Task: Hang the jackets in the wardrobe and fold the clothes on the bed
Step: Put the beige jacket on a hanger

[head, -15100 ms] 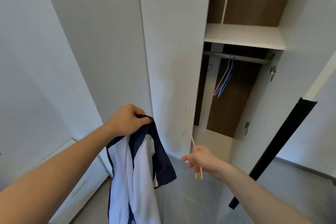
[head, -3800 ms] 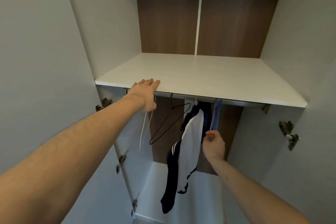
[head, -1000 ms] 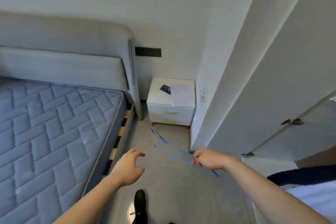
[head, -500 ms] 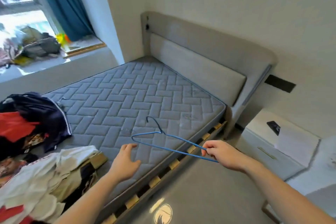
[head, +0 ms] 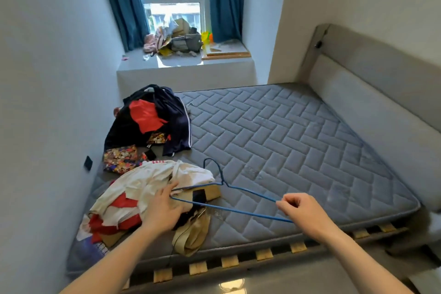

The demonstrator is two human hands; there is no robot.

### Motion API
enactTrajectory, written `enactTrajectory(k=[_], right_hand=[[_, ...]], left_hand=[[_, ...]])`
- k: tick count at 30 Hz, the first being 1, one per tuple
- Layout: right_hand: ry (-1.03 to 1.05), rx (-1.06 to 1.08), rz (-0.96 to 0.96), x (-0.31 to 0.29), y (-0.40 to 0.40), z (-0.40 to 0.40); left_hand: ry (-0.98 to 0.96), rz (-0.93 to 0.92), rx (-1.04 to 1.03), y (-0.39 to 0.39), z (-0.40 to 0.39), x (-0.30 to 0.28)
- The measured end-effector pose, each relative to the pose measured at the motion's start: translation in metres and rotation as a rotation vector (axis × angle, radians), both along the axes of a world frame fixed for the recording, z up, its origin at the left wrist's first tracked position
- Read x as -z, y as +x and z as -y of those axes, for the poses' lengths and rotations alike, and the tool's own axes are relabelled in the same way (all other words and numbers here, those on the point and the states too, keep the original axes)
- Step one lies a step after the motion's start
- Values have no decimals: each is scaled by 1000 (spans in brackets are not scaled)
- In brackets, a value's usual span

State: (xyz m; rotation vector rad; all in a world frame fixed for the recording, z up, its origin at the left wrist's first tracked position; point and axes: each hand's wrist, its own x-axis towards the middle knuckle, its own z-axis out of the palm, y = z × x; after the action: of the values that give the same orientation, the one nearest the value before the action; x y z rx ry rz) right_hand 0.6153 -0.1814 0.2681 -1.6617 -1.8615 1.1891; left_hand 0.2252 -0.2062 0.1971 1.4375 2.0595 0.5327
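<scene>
over bed edge: right hand [head: 301, 207] pinches blue hanger [head: 224, 194]; left hand [head: 164, 207] spread flat on white garment [head: 148, 184]

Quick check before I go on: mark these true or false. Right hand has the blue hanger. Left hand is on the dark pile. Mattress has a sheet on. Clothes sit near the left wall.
1. The right hand holds the blue hanger: true.
2. The left hand is on the dark pile: false, it rests on the white and red pile.
3. The mattress has a sheet on: false, its quilted surface is bare.
4. The clothes sit near the left wall: true.
</scene>
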Motion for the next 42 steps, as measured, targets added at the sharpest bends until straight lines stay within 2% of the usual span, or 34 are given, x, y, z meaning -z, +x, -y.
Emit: enactTrajectory(k=[3, 7, 16, 19, 24, 27, 32, 42], right_hand=[[-18, -90, -13, 10, -30, -28], [-73, -247, 17, 24, -65, -70], [-9, -671, 236, 59, -156, -167], [-48, -764, 224, 70, -188, -177], [-29, -616, 171, 86, -225, -199], [-43, -560, 200, 94, -240, -216], [-69, -384, 177, 116, -268, -240], [-182, 36, 162, 187, -319, -292]], left_hand=[[-28, 8, -144, -37, 0, 13], [-71, 173, -328, -65, 4, 25], [-46, 223, -722, -91, 18, 41], [-68, 232, -788, -97, 24, 45], [-87, 296, -916, -123, 12, 60], [-173, 305, -894, -146, -3, 74], [-356, 303, -730, -187, -47, 103], [-504, 297, -312, -249, -199, 178]])
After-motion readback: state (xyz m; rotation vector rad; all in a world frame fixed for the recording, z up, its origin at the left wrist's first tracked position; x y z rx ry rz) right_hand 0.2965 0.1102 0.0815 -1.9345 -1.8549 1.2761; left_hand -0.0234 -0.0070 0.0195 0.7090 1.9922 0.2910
